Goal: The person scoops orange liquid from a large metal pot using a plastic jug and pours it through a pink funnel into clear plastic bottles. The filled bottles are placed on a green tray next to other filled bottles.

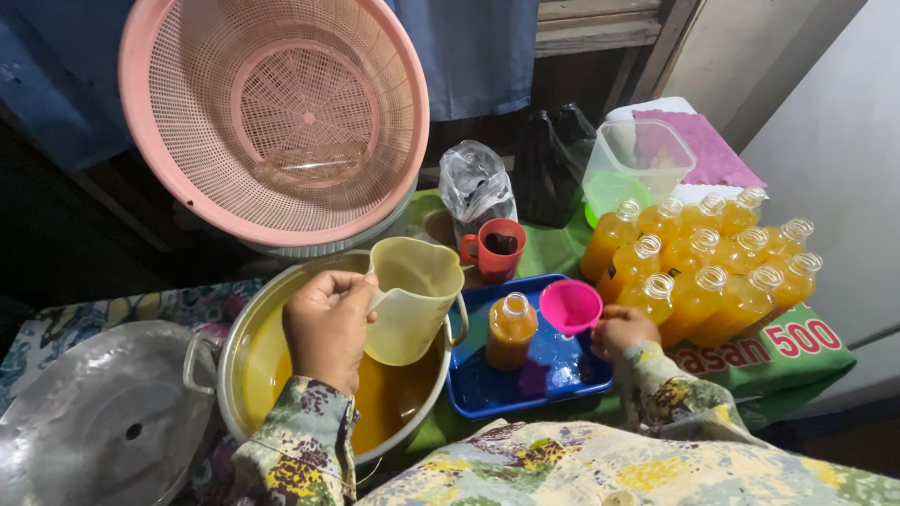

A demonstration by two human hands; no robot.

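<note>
Two hands are working a bottling round, and the step in hand looks like the refill between pours. The left hand (326,326) is grasping the handle of a pale yellow plastic jug (412,298), holding it over the wide metal pot (246,309) of orange liquid. The right hand (621,330) is pinching a small pink plastic funnel (571,306), lifting it just beside a clear, uncapped bottle (511,330) that is standing nearly full on the blue plastic tray (487,392). Next, seemingly, the funnel needs seating in an empty neck before pouring. Filled orange bottles (698,272) are crowding the right.
</note>
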